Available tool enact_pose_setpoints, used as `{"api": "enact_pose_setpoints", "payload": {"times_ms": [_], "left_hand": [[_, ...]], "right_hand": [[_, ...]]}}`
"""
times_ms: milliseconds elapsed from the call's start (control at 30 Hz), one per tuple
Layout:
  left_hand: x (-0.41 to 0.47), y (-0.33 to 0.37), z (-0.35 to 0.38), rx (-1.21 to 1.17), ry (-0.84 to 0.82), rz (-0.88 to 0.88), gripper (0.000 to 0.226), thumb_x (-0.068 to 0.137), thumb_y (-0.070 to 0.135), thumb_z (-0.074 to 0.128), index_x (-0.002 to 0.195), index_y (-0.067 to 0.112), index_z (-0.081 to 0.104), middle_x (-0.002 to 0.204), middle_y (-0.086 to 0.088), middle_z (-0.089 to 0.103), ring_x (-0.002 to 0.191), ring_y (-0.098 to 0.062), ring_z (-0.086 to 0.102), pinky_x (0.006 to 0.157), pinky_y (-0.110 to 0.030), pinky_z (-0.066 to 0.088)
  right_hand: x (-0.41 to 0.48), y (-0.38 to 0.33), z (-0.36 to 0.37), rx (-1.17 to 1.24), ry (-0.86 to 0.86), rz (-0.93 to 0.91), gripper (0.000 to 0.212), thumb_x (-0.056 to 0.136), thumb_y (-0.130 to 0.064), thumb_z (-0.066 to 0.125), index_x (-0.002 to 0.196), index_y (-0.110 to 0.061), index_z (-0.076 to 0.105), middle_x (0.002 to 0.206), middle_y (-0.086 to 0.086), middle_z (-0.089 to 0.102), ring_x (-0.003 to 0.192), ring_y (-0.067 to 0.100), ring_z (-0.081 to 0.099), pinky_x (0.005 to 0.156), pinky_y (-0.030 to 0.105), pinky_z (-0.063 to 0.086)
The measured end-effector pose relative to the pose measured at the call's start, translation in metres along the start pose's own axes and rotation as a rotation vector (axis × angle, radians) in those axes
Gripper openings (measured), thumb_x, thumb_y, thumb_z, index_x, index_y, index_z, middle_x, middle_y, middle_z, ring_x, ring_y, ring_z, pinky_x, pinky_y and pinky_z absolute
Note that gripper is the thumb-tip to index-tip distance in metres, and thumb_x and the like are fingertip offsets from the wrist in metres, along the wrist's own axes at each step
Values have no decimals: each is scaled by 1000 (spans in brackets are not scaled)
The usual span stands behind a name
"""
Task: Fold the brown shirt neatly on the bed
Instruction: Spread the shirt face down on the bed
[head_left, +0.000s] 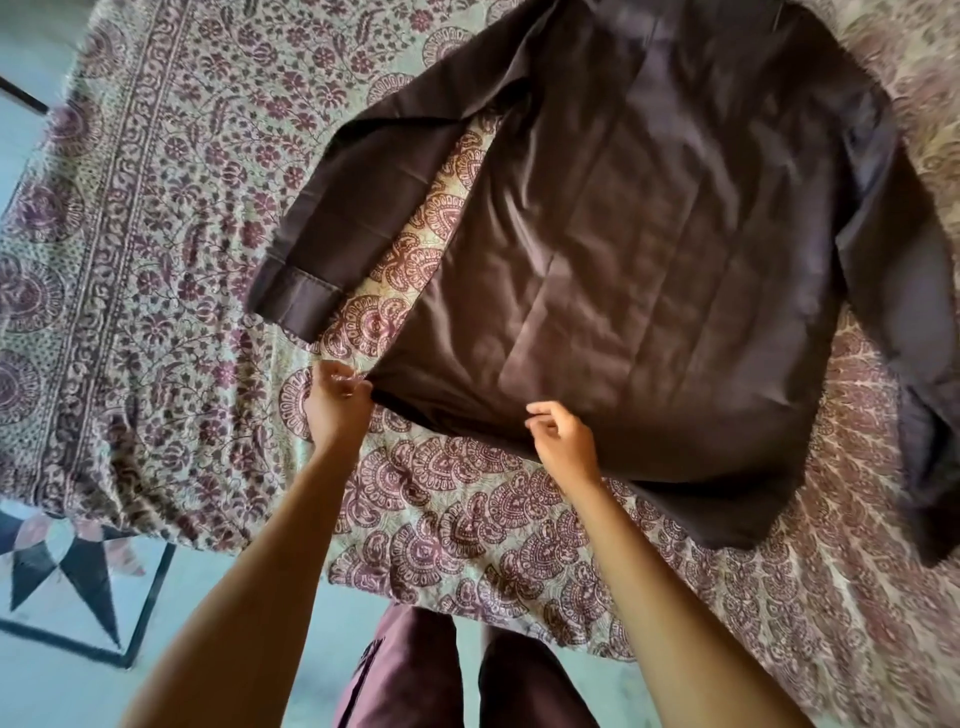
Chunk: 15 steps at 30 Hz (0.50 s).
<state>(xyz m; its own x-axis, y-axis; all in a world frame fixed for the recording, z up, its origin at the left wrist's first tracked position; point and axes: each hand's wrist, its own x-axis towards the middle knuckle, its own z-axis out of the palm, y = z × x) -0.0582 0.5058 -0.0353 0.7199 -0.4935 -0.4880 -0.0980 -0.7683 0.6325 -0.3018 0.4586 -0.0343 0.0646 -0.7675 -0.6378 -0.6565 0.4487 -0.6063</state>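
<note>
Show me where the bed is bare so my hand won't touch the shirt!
Bare: the bed left of the brown shirt and its outstretched sleeve. Also the near edge, below the hem. Crowded: the hem, where the left hand and right hand pinch it.

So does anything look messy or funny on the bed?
A little. The brown shirt lies slanted on the bed, not lined up with its edge. The sleeve on the person's right is rumpled and trails past the hem. Fold creases cross the cloth. Nothing looks torn or spilled.
</note>
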Motion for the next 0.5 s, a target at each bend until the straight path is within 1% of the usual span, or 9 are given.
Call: {"api": "enact_pose_setpoints", "payload": {"times_ms": [67,133,200,267,333,400,433,467,500], "left_hand": [[-7,0,3,110,-16,84,24,80,-8,49,84,15,54,86,-12,66,81,-31,63,71,-37,53],[-15,-1,5,248,-21,147,30,78,-12,44,84,11,64,91,-16,69,85,-33,63,67,-30,45],[-22,3,9,341,-11,164,36,80,-10,44,99,7,68,102,-18,67,90,-32,60,69,-28,41],[-28,7,11,474,2,145,39,81,-3,45,112,11,64,115,-18,58,97,-32,55,78,-35,43],[-33,7,16,590,-9,145,39,80,2,49,116,13,60,119,-17,49,99,-32,52,86,-40,43],[-37,5,21,601,-21,138,36,80,4,51,115,11,56,118,-17,48,101,-33,50,89,-44,42],[-37,2,23,571,-14,126,34,81,5,51,115,11,55,118,-18,49,103,-35,50,89,-47,42],[-38,2,25,513,-3,118,32,82,5,52,114,10,55,117,-19,52,105,-36,50,89,-48,43],[-38,2,26,420,5,116,31,83,3,53,113,9,56,116,-21,55,106,-37,52,89,-47,43]], "right_hand": [[-6,14,-9,-88,117,-22,21,87,-6,51,101,-12,65,94,6,69,85,21,63,70,28,47],[-14,26,-16,-183,200,-94,18,84,-5,54,97,-10,65,91,7,69,85,26,63,70,32,48],[-23,39,-23,-312,241,-172,17,79,-7,59,94,-11,65,91,7,67,85,30,61,72,38,49],[-32,51,-33,-361,339,-139,17,76,-10,64,93,-12,64,93,9,66,88,32,59,75,41,47],[-43,64,-49,-297,524,0,16,76,-12,65,91,-10,62,95,13,64,90,35,58,73,41,46],[-55,77,-64,-94,679,296,16,82,-17,62,93,-6,60,100,17,64,93,37,59,70,39,44],[-58,84,-68,22,686,481,21,86,-23,60,95,-4,59,103,18,65,95,37,60,70,37,42],[-61,89,-70,155,633,642,29,88,-30,59,93,-2,60,103,19,66,96,37,61,70,37,42],[-62,93,-71,327,564,732,36,88,-38,58,87,-2,61,104,19,67,96,36,62,72,39,44]]}}
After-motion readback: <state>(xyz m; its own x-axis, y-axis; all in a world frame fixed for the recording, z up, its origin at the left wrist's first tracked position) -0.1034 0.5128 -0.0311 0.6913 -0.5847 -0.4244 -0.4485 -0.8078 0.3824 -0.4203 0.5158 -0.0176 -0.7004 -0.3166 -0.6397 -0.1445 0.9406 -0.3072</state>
